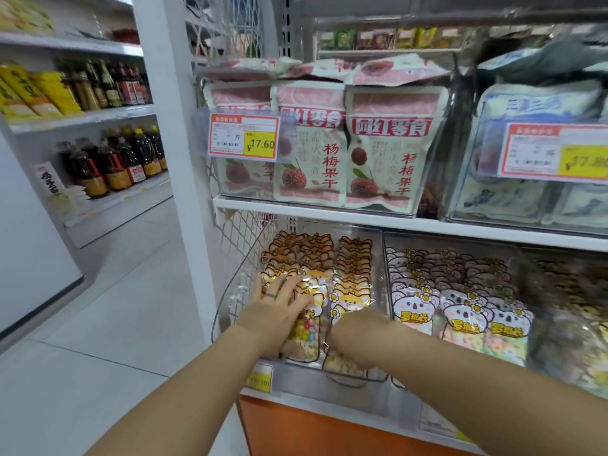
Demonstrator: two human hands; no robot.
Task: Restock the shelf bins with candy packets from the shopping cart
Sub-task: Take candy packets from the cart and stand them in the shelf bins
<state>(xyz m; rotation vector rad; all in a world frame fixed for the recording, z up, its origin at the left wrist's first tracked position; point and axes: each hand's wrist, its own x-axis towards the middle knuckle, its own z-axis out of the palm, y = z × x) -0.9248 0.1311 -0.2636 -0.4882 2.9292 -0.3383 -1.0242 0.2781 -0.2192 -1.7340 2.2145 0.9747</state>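
Pressing packets [352, 291] down with our spread left hand [279, 304] to seat them in the bin [378, 245]; our right hand [358, 330] hides its fingers, so we can't tell its grip.

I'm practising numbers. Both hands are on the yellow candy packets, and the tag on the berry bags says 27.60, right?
No: in the head view the price tag reads 17.60. The left hand and right hand are indeed on the yellow candy packets.
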